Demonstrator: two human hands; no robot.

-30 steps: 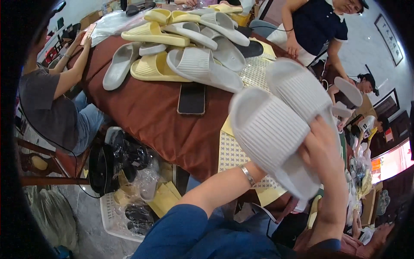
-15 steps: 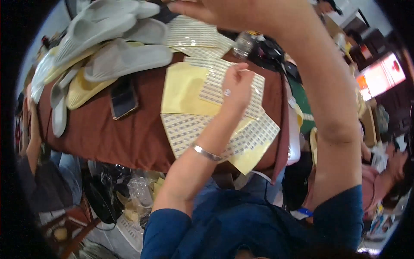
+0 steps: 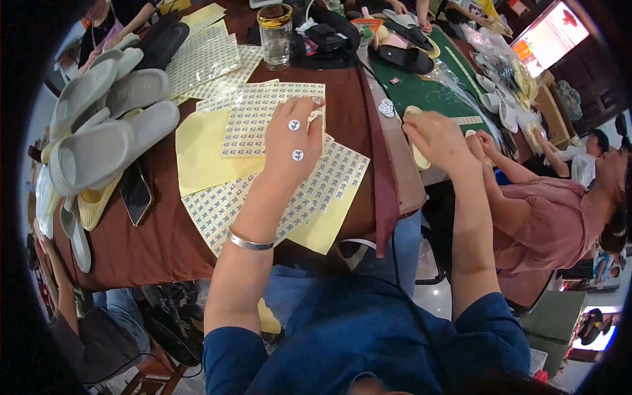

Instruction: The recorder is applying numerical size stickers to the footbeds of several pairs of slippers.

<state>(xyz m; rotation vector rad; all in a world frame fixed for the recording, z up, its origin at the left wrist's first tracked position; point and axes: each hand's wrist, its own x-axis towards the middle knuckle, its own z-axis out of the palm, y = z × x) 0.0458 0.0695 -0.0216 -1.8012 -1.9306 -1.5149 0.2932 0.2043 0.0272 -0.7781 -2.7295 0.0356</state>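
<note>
1. In the head view, the only one, my hands were apart. My left hand (image 3: 289, 148) lay over a pale yellow paper sheet with rows of small printed round stickers (image 3: 247, 122); its fingertips were partly hidden, so I cannot tell whether they pinched anything.
2. My right hand (image 3: 447, 141) was loosely curled in front of a pale yellow slipper (image 3: 419, 160) near the cloth's right edge; I cannot tell whether it touched it.
3. As I judged it, the work was partway along: two white round stickers (image 3: 294, 125) were already off their backing and on the back of my left hand.
4. The lower right sticker sheet (image 3: 345, 171) was bare at its near end, but plenty of rows were left. Whether the piled slippers bore stickers, I cannot tell.
5. Counting sheets: at least three by my left hand, among them the lower left sticker sheet (image 3: 214, 214), and at least two beyond, one a glossy film-covered sheet (image 3: 204, 59).
6. Counting the pile on the left of the brown tablecloth (image 3: 158, 247): at least four grey ribbed slippers (image 3: 108, 155), at least one yellow ribbed slipper (image 3: 95, 207) and one black slipper (image 3: 161, 46).
7. Single things: one black phone (image 3: 136, 194), one clear glass jar (image 3: 276, 43), one silver bracelet (image 3: 251, 242) on my left wrist.
</note>
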